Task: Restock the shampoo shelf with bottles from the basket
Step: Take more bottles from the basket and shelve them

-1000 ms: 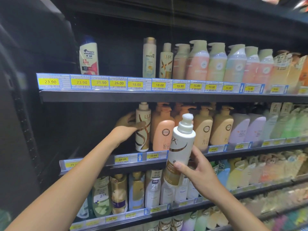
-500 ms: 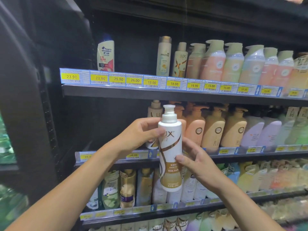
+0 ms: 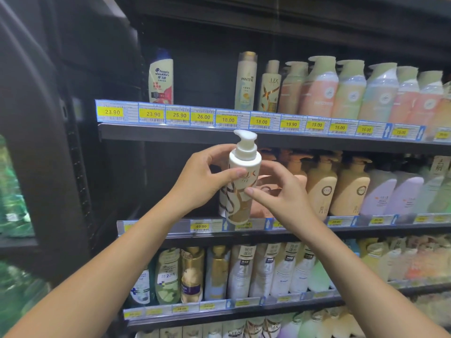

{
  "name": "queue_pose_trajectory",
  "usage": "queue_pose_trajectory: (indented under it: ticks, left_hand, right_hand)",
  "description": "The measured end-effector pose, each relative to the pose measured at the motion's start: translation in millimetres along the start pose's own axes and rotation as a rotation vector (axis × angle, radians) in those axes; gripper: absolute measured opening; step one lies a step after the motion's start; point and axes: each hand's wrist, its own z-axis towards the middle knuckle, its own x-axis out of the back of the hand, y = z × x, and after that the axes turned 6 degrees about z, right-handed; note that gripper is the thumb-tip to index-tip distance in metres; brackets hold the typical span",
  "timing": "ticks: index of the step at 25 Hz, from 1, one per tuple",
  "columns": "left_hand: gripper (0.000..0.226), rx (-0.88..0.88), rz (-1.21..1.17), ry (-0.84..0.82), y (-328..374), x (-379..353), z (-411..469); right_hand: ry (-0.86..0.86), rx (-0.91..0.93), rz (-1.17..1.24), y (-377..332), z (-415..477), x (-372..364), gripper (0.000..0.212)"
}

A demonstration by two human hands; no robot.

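A white and gold Lux pump bottle (image 3: pixel 240 191) stands upright in the air in front of the middle shelf (image 3: pixel 185 226), its base just above the shelf's price strip. My left hand (image 3: pixel 202 178) grips its upper body from the left, thumb across the label. From the right, my right hand (image 3: pixel 280 193) holds the bottle too, thumb on its front and fingers behind. Another Lux bottle on the shelf is partly hidden behind it. The basket is out of sight.
The top shelf (image 3: pixel 170 132) carries a Head & Shoulders bottle (image 3: pixel 161 78), a Pantene bottle (image 3: pixel 246 81) and pastel pump bottles. Peach and beige pump bottles (image 3: pixel 322 186) fill the middle shelf's right side; its left end is bare. A dark upright frame (image 3: pixel 73 167) stands at left.
My left hand left the shelved Lux bottle and took hold of the one in my right hand. The bottle rose and now stands straight, with its pump in front of the top shelf's edge.
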Motion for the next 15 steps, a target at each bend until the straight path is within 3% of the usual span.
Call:
queue_pose_trajectory:
  ticks: [5,15]
  left_hand:
    - [0.049,-0.001,0.121,0.043,-8,-1,6]
    - [0.047,0.061,0.128,0.019,-39,-19,2]
  right_hand:
    - [0.052,0.061,-0.093,11,9,-10,0.050]
    - [0.073,0.048,-0.180,39,2,-23,0.054]
